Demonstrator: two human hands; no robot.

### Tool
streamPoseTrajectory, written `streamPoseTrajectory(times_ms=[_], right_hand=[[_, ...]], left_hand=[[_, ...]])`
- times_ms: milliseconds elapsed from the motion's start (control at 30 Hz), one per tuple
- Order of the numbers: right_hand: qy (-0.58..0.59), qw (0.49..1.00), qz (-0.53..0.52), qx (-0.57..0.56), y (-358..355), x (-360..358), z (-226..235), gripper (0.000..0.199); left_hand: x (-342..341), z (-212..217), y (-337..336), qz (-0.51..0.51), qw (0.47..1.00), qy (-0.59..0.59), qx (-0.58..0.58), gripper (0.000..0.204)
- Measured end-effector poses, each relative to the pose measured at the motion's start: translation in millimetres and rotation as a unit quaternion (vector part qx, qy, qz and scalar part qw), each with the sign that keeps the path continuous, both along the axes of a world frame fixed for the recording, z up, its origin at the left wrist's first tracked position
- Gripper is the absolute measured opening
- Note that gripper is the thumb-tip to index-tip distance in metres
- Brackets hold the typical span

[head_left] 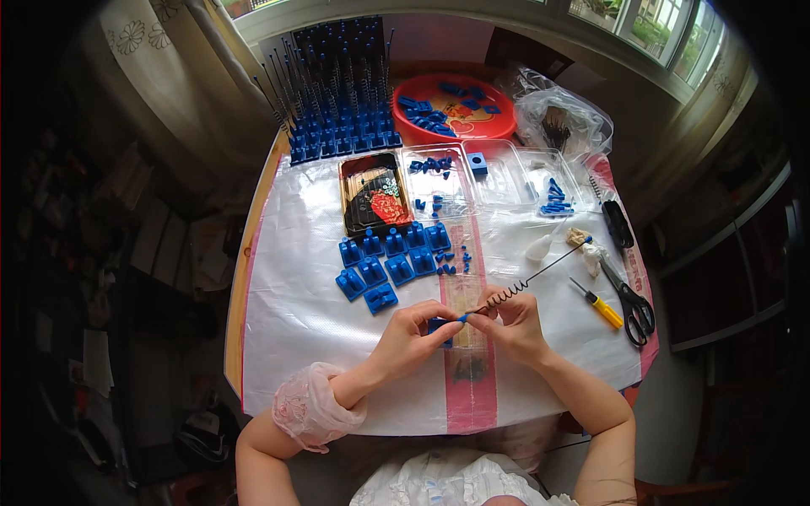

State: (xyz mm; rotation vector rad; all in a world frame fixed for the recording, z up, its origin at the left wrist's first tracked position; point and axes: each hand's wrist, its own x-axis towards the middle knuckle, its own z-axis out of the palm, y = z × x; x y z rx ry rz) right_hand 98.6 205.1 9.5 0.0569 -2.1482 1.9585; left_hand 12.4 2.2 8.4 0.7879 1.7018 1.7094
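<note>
left hand (411, 336): low centre of the frame, fingers curled in and pinched shut round a small blue plastic block (438, 325); only a sliver of the block shows between thumb and fingers.
right hand (513, 325): just right of the left one, fingertips closed on the near end of a thin metal rod (540, 271), which meets the block between the two hands.
rod: runs up and right from the hands toward centre right of the frame, a dark coil spring (506, 294) wound round its lower part, a tiny blue tip at the far end.
how it will handle: i judge rod and spring very light; the rod thin and whippy, the spring soft and apt to slide, so a hold close to the block end looks steadiest. the block seems stiff, smooth, easy to drop.
loose blocks (390, 263): a cluster above the hands, left of centre.
clear trays (439, 180): upper centre, blue bits inside.
finished rack (342, 93): top of the frame, left of centre, many upright rods.
red bowl (454, 108): top centre.
scissors (629, 297) and yellow screwdriver (597, 305): right of the hands, apart from them.
table cover (295, 287): white plastic sheet.
</note>
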Motion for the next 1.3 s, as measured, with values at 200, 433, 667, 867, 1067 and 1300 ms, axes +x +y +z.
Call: streamPoseTrajectory(times_ms=[200, 433, 667, 867, 1067, 1300], right_hand=[[0.007, 1.0, -0.006, -0.004, -2.2, -1.0, 0.9, 0.006], [0.01, 1.0, 0.001, 0.002, -0.6, -1.3, -0.2, 0.006], [0.008, 1.0, 0.001, -0.006, -0.6, -1.0, -0.8, 0.007], [0.005, 1.0, 0.004, -0.01, -0.9, -0.8, -0.1, 0.007], [0.011, 1.0, 0.005, -0.005, -0.7, -1.3, 0.1, 0.007], [0.017, 1.0, 0.007, 0.0, 0.5, -1.6, -3.1, 0.006]], left_hand=[[-1.0, 0.0, 0.4, 0.002, 1.0, 0.018, -0.012, 0.017], [-1.2, -2.4, 0.1, 0.005, 1.0, 0.017, -0.004, 0.017], [-0.5, -7.1, 1.8, 0.013, 1.0, 0.022, 0.012, 0.017], [-0.7, -10.8, 1.6, 0.016, 0.999, 0.021, 0.026, 0.016], [0.0, -12.5, 2.3, 0.019, 0.999, 0.014, 0.045, 0.016], [-0.3, -14.0, 1.8, 0.025, 0.999, 0.026, 0.033, 0.016]])
